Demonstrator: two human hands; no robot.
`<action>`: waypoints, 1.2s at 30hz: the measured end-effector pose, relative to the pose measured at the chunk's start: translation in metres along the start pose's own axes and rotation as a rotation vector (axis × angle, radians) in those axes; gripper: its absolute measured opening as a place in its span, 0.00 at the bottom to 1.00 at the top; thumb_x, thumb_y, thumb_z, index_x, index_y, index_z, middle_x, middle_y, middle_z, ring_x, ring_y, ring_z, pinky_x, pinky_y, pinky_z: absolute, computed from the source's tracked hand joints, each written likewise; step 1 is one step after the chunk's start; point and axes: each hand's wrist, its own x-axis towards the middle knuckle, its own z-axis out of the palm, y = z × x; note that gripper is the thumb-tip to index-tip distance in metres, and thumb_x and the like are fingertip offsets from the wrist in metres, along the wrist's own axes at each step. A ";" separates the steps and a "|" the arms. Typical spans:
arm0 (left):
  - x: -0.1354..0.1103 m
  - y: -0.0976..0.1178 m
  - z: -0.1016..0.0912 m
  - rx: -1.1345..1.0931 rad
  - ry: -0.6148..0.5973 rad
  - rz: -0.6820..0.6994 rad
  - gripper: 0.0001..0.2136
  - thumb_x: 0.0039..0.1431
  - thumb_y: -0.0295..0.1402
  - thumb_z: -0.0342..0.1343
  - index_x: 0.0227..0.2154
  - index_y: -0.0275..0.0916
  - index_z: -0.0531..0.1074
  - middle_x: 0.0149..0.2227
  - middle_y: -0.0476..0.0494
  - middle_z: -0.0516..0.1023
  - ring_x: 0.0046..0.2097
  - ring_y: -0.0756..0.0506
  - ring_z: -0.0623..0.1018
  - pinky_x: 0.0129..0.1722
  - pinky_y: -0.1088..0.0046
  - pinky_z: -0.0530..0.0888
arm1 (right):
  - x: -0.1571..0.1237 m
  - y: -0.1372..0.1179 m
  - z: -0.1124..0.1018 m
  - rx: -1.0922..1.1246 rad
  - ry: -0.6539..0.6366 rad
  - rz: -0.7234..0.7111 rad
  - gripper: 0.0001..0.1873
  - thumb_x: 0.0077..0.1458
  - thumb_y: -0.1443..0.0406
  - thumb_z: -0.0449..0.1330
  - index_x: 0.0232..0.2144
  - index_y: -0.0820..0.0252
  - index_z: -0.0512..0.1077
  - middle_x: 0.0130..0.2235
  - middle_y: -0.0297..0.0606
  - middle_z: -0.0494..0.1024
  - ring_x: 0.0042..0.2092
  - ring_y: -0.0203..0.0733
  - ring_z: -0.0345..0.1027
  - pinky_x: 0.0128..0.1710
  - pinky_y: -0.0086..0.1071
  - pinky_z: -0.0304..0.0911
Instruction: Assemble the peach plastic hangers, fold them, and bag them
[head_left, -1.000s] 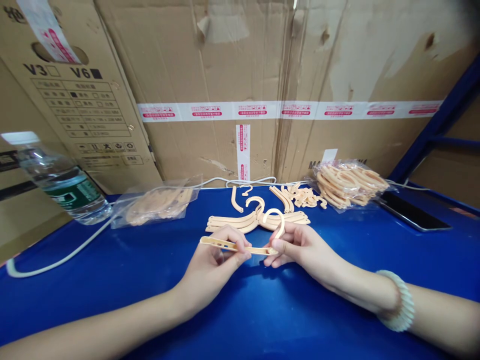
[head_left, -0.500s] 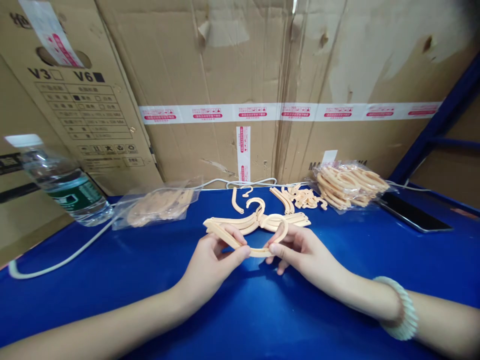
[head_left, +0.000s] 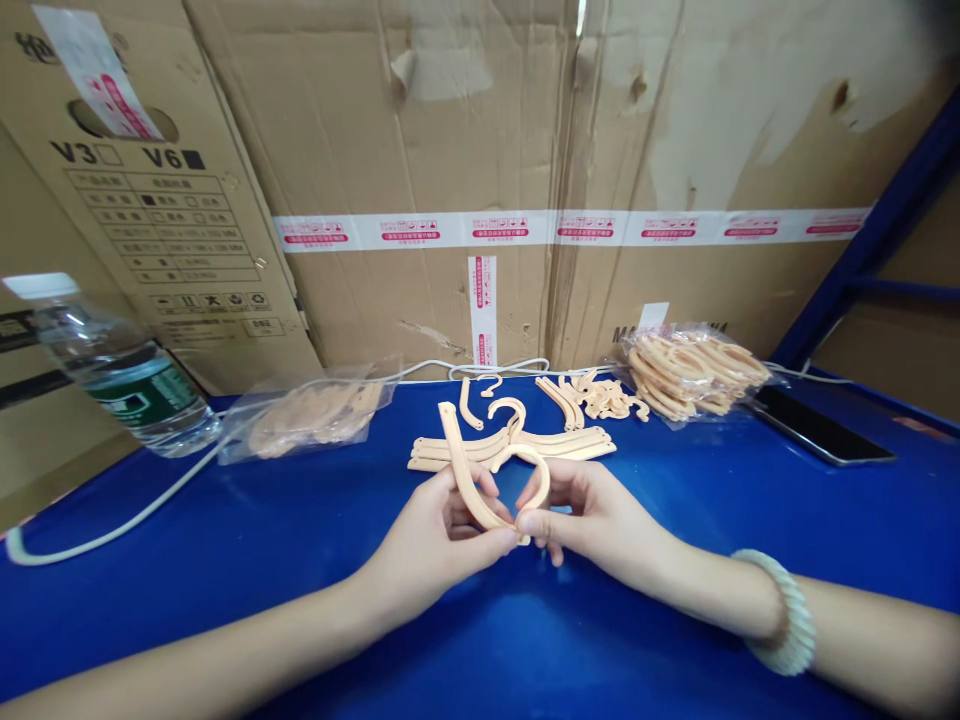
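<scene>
The curved hanger arm has just swung up: a second ago it lay almost level between the fingers, and from where I stand it now rises steeply, its free end pointing up in front of the stack of hangers. The left hand has its grip pinched on that arm near the lower end. The right hand has its grip closed on the hanger hook, whose curl leans over towards the arm, and the two sets of fingertips have come together where the pieces meet. Both are held up above the blue tabletop. To my eye, that turn brings the joint round to be worked or checked, though fingers cover it and I can't tell whether it is seated. Behind, the pile of small hook-shaped pieces hasn't moved
</scene>
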 end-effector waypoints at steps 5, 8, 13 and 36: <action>0.003 -0.001 -0.002 -0.015 0.014 0.034 0.18 0.46 0.31 0.70 0.31 0.40 0.63 0.28 0.52 0.78 0.29 0.50 0.78 0.31 0.74 0.74 | 0.016 -0.021 -0.050 -0.251 0.125 -0.156 0.20 0.59 0.49 0.60 0.39 0.61 0.74 0.31 0.39 0.76 0.30 0.38 0.70 0.23 0.28 0.68; 0.006 0.000 -0.002 -0.044 0.038 0.033 0.19 0.45 0.32 0.71 0.31 0.40 0.63 0.27 0.52 0.78 0.27 0.50 0.77 0.30 0.73 0.74 | 0.030 -0.028 -0.094 -0.758 0.227 -0.365 0.13 0.60 0.57 0.60 0.39 0.60 0.75 0.37 0.42 0.79 0.35 0.42 0.72 0.30 0.33 0.68; 0.009 0.000 -0.002 -0.060 0.077 0.054 0.20 0.43 0.32 0.71 0.32 0.39 0.63 0.27 0.53 0.77 0.27 0.51 0.76 0.29 0.74 0.74 | 0.046 -0.024 -0.128 -1.270 -0.058 -0.497 0.08 0.59 0.69 0.59 0.36 0.59 0.79 0.39 0.44 0.79 0.45 0.49 0.70 0.48 0.43 0.65; 0.006 0.001 -0.003 -0.060 0.089 0.049 0.18 0.44 0.30 0.70 0.32 0.39 0.64 0.28 0.50 0.80 0.29 0.50 0.78 0.32 0.74 0.75 | 0.041 -0.029 -0.104 -0.701 0.197 -0.402 0.15 0.66 0.57 0.53 0.44 0.60 0.73 0.37 0.43 0.81 0.33 0.43 0.78 0.35 0.38 0.73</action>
